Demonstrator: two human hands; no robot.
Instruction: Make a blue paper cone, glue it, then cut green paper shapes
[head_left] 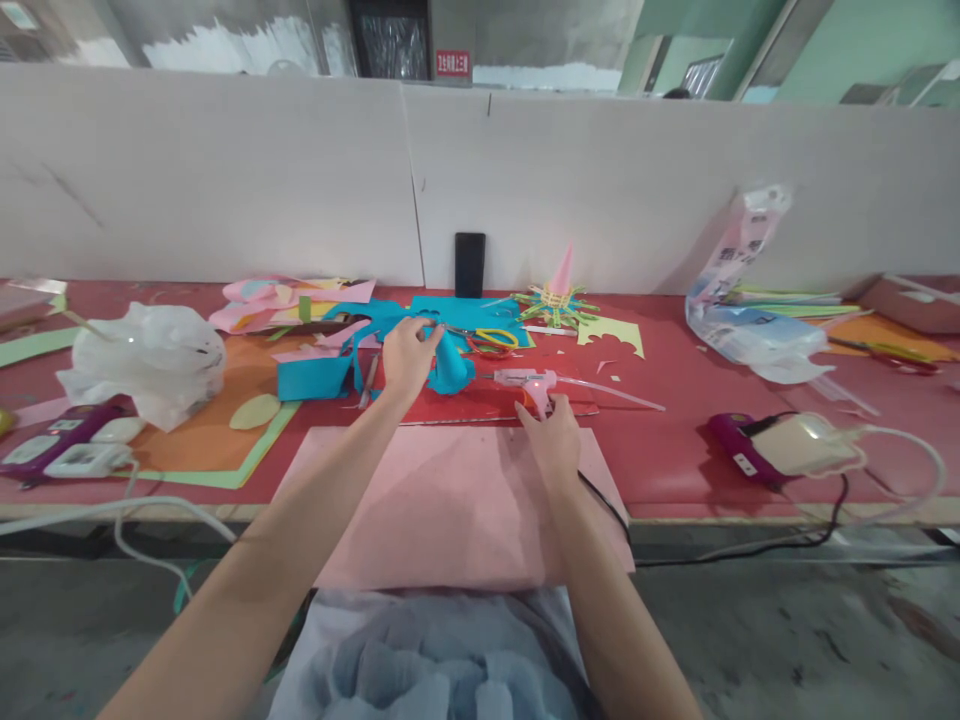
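Pinched at its tip, a blue paper cone (450,366) with a flared rim hangs from my left hand (409,356), whose fingers are closed. My right hand (552,436) is wrapped round the handle of a pink hot glue gun (534,383). A clear glue stick (615,393) juts from the gun's back, and its nozzle points left toward the cone. Both hands are over a red board (495,405). Just behind the cone lie yellow-handled scissors (495,338). Past the gun stands a pink cone on a woven stick base (556,300).
Blue paper scraps (311,378) lie left of my hands. A black phone (470,264) leans on the white partition (300,180). Power strips sit at left (60,440) and right (739,448), with cords over the table edge. A white plastic bag (150,355) is at far left.
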